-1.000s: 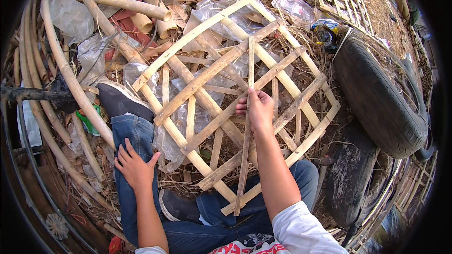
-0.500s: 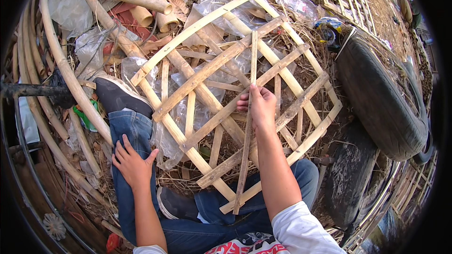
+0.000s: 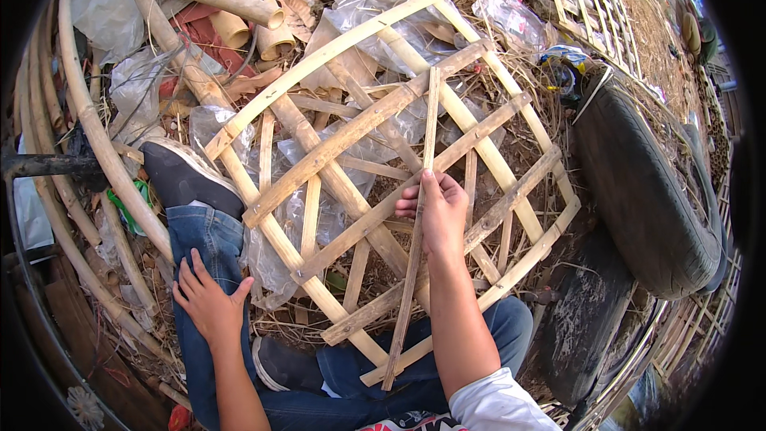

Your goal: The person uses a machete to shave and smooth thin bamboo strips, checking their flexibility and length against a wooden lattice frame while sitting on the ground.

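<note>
With your right hand point(image 3: 441, 211) you are pinching a thin bamboo strip point(image 3: 432, 120) partway along, thumb on top and fingers curling beneath, a grip that is probably balancing both ends. The strip is running from a slat ahead of that hand back past your wrist, its near end poking beyond the lattice edge and over your jeans point(image 3: 203, 235); whether it is touching every slat it crosses is not showing clearly. The bamboo lattice point(image 3: 375, 122) is lying under and around the hand, its near edge overlapping your legs, which may be helping to steady it. Your left hand point(image 3: 214, 303) is resting on your shin, fingers and thumb spreading, holding nothing, likely propping your lean. Right of your right hand, beyond the lattice's rim, a tyre point(image 3: 638, 183) is standing just beside it, limiting sideways room. Left of your left hand, a curved pole point(image 3: 111, 153) is crowding your leg, while clear plastic point(image 3: 275, 271) is filling much of the gap ahead of it, toward the lattice. The freest room is lying over the open lattice, ahead of your right hand.
</note>
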A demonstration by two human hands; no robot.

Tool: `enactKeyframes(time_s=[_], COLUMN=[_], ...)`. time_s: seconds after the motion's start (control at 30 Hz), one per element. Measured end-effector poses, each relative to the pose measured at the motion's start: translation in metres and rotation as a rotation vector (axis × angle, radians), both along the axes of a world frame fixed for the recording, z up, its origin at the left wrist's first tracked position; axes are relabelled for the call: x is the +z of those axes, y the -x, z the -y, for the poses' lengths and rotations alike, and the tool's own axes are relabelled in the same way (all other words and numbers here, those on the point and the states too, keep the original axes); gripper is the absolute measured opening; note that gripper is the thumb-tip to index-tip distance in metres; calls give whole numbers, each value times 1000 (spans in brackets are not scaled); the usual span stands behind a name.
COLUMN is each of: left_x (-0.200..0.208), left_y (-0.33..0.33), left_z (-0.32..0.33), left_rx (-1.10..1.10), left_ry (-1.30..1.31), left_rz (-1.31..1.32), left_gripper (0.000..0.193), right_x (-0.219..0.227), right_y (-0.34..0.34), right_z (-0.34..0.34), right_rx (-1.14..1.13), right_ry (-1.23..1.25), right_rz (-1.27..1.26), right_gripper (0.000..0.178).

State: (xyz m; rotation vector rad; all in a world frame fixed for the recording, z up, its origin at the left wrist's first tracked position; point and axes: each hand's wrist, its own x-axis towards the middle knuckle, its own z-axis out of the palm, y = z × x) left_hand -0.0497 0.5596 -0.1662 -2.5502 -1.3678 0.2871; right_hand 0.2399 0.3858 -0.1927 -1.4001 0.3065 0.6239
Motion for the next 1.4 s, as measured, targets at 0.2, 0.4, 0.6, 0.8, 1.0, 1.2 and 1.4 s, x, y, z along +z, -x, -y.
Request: enactKeyframes(time_s=[0.2, 0.4, 0.6, 0.8, 1.0, 1.2, 1.4], left_x=[-2, -6, -8, 7, 112, 192, 190], left_y=[-1, 2, 1, -2, -83, -153, -140], left_z=[0, 0, -1, 5, 97, 231, 293], left_rx=[-12, -35, -53, -46, -312, -712, -491], left_ry=[-24, -51, -84, 13, 722, 1634, 1913], left_rz=[-36, -36, -1, 179, 1040, 422, 195], left_gripper=[112, 109, 108, 88, 22, 34, 31], right_x=[4, 3, 29, 103, 163, 181, 170], right_y=[0, -1, 8, 37, 85, 115, 116], right_z=[-2, -4, 6, 45, 122, 198, 264], right_rx=[-10, -4, -39, -120, -231, -326, -379], right_ry=[-22, -54, -136, -542, -807, -783, -770], right_rz=[-28, -43, 49, 88, 95, 245, 392], right_gripper=[22, 23, 20, 17, 17, 22, 22])
